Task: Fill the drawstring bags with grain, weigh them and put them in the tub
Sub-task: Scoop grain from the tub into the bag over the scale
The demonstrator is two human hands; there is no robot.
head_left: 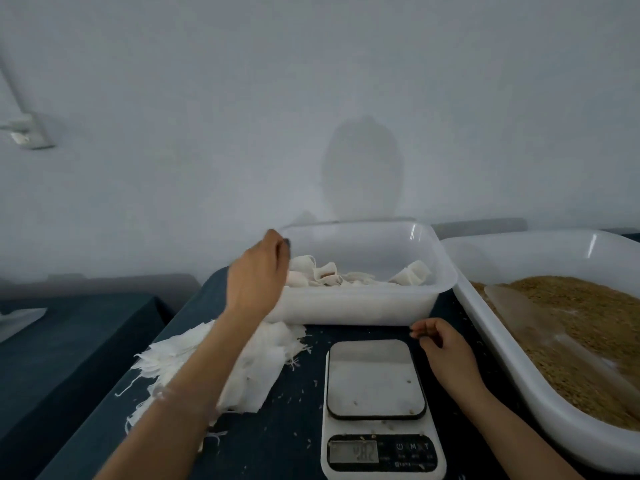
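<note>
In the head view, our left hand (258,271) is raised left of centre, in front of the near left corner of the white tub (363,308). Its back faces us and its fingers hang loosely bent, with nothing seen in them. The forearm crosses a heap of empty bags (249,370) at lower left, hiding part of it. The heap touches the tub's front wall. Inside the tub lie several filled bags (329,275), some against the left side and one toward the right.

Our right hand (446,355) rests on the dark bench (277,445) just right of the scale (377,410), fingers lightly curled and holding nothing. The scale's platform carries only a few stray kernels, and its display is too blurred to read.

At the right edge a white basin (519,393) holds the grain (588,323), with a translucent scoop (540,327) lying in it. Loose kernels dot the bench. A pale wall (311,98) fills the upper frame.
</note>
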